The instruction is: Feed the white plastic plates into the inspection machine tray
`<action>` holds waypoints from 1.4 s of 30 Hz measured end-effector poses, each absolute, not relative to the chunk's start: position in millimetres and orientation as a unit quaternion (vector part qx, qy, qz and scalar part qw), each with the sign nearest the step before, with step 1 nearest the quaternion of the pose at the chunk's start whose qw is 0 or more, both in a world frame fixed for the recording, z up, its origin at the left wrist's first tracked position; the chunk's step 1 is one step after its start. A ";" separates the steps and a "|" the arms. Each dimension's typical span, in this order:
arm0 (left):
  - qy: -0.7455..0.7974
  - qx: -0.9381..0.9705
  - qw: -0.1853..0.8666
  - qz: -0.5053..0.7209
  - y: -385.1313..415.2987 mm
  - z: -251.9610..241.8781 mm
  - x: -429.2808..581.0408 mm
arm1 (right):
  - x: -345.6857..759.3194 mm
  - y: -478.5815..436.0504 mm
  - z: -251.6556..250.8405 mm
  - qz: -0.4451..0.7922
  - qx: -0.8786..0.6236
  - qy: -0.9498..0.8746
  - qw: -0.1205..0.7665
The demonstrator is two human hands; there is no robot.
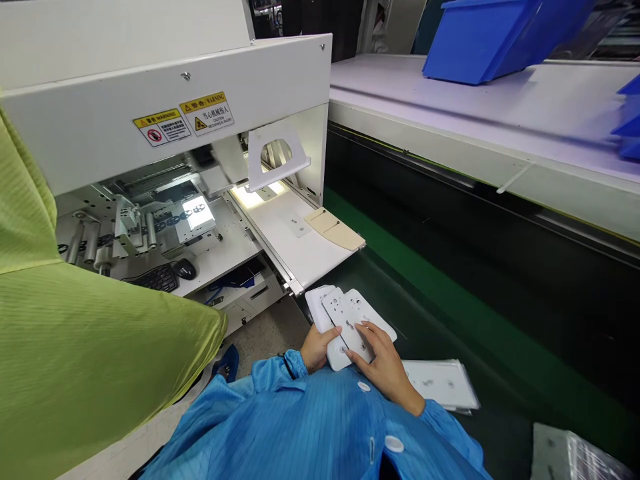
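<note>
Close to my chest I hold a fanned stack of white flat plastic plates (345,313) with small holes and printed marks. My left hand (318,348) grips the stack from below and the left, fingers wrapped round its edge. My right hand (384,360) lies on top of the plates, fingers curled and pressing on the uppermost one. My blue sleeves fill the bottom of the view. More white plates in clear wrap (440,383) lie on the dark belt just right of my right wrist.
A white machine (200,73) with yellow warning labels stands ahead at left, its out-feed tray (300,240) carrying a beige pad. A person's green sleeve (75,347) fills the left. A dark conveyor with a green strip (450,300) runs right. Blue bins (490,37) sit on the far table.
</note>
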State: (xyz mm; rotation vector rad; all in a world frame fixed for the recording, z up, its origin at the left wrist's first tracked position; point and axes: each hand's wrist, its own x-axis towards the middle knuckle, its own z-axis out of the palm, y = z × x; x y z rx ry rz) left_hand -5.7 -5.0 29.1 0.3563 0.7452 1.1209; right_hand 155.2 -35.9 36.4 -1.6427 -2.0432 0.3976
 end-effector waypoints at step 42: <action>0.340 0.141 0.763 0.532 -11.0 22.7 -17.4 | 143.4 -35.7 38.2 0.159 -0.591 -0.757 0.231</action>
